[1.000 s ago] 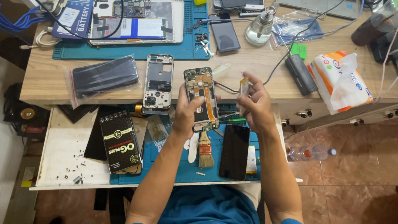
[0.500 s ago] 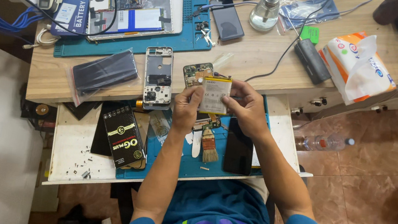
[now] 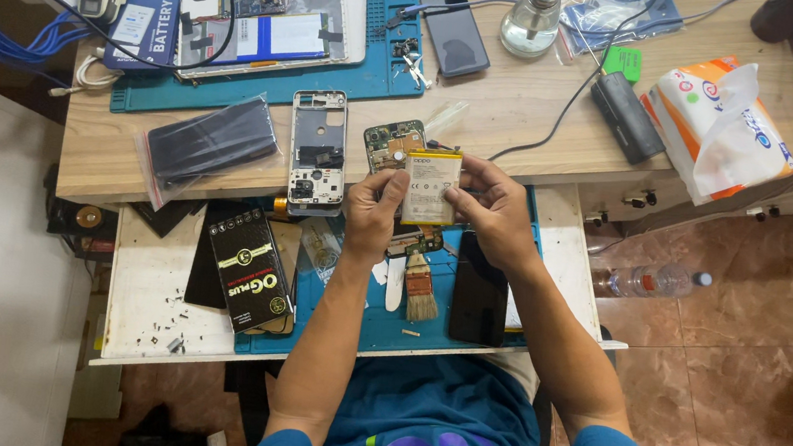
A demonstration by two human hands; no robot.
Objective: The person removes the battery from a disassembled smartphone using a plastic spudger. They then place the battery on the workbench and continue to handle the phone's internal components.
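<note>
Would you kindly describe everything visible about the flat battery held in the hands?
The battery is a thin, pale rectangular pack with a glossy, foil-like face bearing small print. It is held roughly flat, face up, above the desk edge. The left hand pinches its left edge and the right hand its right. An opened phone body shows just behind it.

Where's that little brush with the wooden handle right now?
In the head view, the small wooden-handled brush lies on the blue work mat, just below the person's left hand and left of a flat black phone screen.
</note>
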